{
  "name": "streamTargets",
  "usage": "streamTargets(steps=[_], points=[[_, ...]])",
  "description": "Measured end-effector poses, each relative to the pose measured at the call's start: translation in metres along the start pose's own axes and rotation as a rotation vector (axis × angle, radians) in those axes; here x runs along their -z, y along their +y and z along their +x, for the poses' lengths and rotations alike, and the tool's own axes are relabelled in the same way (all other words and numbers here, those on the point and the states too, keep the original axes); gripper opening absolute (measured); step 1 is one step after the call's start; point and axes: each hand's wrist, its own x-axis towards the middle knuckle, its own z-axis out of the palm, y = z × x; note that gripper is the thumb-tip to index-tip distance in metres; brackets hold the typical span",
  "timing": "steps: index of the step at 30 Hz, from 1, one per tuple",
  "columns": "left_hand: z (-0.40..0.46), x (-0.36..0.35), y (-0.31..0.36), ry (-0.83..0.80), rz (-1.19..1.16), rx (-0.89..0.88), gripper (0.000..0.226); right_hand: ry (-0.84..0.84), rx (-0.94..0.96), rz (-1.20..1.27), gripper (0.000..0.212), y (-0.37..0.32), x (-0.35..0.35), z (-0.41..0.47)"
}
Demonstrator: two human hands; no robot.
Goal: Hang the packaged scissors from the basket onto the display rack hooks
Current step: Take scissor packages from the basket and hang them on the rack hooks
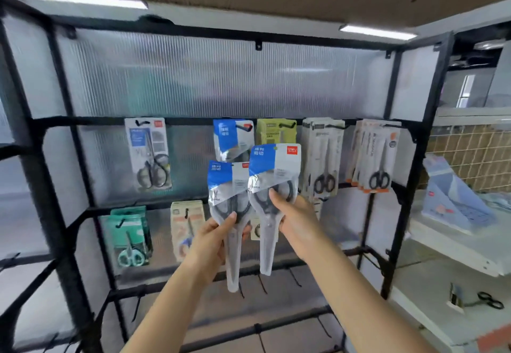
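Note:
I hold two packaged scissors with blue-and-white header cards upright in front of the black display rack [398,159]. My left hand [218,239] grips the lower, left pack [226,186] around its handle part. My right hand [296,220] grips the higher, right pack [273,167] the same way. Just behind them a matching blue pack [231,138] hangs on a hook of the upper rail. The basket is out of view.
More scissor packs hang on the upper rail: a white one [149,153] at left, a green one [273,131], grey ones [322,156] and orange-trimmed ones [376,156] at right. Teal packs [131,236] and beige packs [185,228] hang lower. A white shelf [456,250] stands right, with loose scissors [489,300].

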Motion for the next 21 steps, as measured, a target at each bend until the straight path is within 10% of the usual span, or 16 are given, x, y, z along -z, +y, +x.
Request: streamTargets(steps=[21], points=[[0.056,0.024,0.039,0.163,-0.091,-0.178,0.019,-0.107,-0.023,0.108,0.019,0.001,-0.031,0.107]])
